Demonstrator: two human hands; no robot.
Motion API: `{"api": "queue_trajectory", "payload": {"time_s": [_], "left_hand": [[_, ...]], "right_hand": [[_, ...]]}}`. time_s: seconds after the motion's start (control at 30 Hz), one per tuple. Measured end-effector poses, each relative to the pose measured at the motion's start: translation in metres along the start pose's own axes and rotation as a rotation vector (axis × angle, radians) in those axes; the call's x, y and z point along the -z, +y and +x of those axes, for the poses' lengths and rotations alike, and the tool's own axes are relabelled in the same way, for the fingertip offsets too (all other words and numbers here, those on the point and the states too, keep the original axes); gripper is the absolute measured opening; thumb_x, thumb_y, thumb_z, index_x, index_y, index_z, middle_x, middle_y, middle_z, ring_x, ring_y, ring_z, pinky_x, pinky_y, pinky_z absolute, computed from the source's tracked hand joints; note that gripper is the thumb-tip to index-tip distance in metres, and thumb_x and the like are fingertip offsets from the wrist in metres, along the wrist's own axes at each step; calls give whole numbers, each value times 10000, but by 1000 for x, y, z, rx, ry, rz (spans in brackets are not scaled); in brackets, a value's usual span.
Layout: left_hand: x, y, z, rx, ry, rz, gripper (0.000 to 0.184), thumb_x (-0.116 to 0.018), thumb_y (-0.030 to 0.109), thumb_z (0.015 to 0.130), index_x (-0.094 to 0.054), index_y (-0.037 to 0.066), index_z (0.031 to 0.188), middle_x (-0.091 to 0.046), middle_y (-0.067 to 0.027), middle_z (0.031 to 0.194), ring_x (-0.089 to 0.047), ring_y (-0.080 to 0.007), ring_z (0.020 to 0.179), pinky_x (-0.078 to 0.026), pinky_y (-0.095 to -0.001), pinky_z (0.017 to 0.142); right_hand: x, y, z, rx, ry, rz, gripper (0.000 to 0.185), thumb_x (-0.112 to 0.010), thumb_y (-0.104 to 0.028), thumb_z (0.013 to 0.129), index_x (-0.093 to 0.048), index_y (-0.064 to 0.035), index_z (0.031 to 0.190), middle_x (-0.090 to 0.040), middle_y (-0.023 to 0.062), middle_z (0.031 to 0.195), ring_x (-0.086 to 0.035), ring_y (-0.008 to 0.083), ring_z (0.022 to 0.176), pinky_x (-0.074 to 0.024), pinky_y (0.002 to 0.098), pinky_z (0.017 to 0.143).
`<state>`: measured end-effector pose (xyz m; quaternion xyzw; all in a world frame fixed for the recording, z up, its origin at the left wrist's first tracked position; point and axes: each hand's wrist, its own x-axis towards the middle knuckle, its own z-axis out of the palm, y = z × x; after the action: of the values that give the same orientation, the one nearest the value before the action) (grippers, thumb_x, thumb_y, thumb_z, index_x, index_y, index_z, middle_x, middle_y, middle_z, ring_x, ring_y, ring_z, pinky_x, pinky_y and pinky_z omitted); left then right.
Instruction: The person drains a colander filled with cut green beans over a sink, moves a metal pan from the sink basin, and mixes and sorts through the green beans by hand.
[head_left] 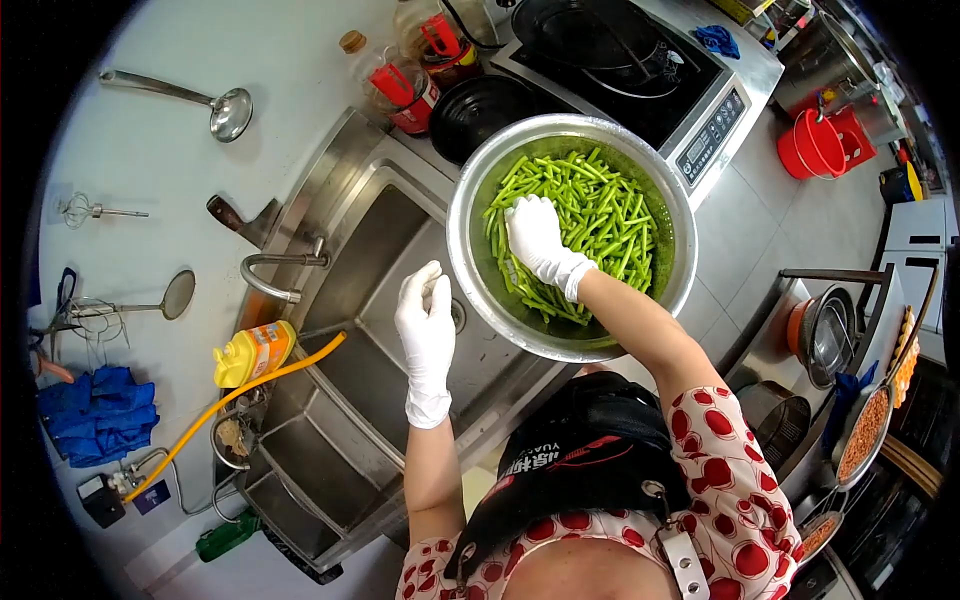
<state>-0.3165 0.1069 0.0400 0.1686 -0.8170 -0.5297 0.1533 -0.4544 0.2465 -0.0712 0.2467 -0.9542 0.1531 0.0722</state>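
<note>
My right hand [540,240], in a white glove, is down in a large round metal basin [470,240]. Its fingers curl into a heap of cut green beans [605,215], and the fingertips are partly hidden. The basin sits at the right end of the sink, near the cooktop. Over the sink [385,235], left of the basin, is my left hand [425,325], gloved in white too. Its fingers are stretched out with the thumb apart, and nothing shows in them.
Behind the basin are an induction cooktop [700,120] with a black pan [585,40] and bottles with red labels [405,95]. A curved faucet [275,270], a yellow jug [250,355] and an orange hose [245,385] line the sink. Right, a red bucket [810,145] stands on the floor.
</note>
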Motion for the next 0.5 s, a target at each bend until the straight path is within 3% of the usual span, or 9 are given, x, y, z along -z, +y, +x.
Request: {"api": "queue_trajectory", "payload": {"time_s": [0.13,0.2,0.3,0.4,0.5], "left_hand": [[1,1,1,-19,-1,6,211,-580,17,874,-602,-9,1082,-606,-74,988,-598,-152,889,-483,-272,795],[4,-1,2,-33,11,5,211,-579,15,873,-602,-11,1081,-606,-75,988,-598,-151,887,-484,-272,793],[8,-1,4,9,-10,21,224,-561,29,902,-591,-32,1115,-629,-105,1073,-600,-161,990,-464,-272,889],[4,4,4,-10,-8,1,224,-558,29,904,-590,-31,1118,-630,-102,1066,-599,-160,989,-462,-269,890],[-4,8,3,-25,10,-24,213,-575,19,876,-602,-11,1086,-610,-78,998,-599,-152,889,-483,-270,795]], "right_hand": [[-2,19,-6,-16,38,161,130,-531,-114,766,-625,-25,763,-594,165,840,-556,318,838,-423,414,762],[4,33,-11,-110,155,389,129,-538,-107,779,-604,-2,740,-597,199,784,-566,367,786,-452,448,729],[18,52,-16,-219,161,646,71,-597,-83,767,-614,-14,764,-607,179,775,-583,361,776,-467,418,711],[30,54,-13,-349,0,753,116,-612,-116,790,-630,-2,793,-620,178,785,-607,352,783,-484,396,706],[32,43,-6,-283,7,701,103,-613,-116,791,-645,-20,807,-627,155,822,-607,336,809,-483,388,728]]}}
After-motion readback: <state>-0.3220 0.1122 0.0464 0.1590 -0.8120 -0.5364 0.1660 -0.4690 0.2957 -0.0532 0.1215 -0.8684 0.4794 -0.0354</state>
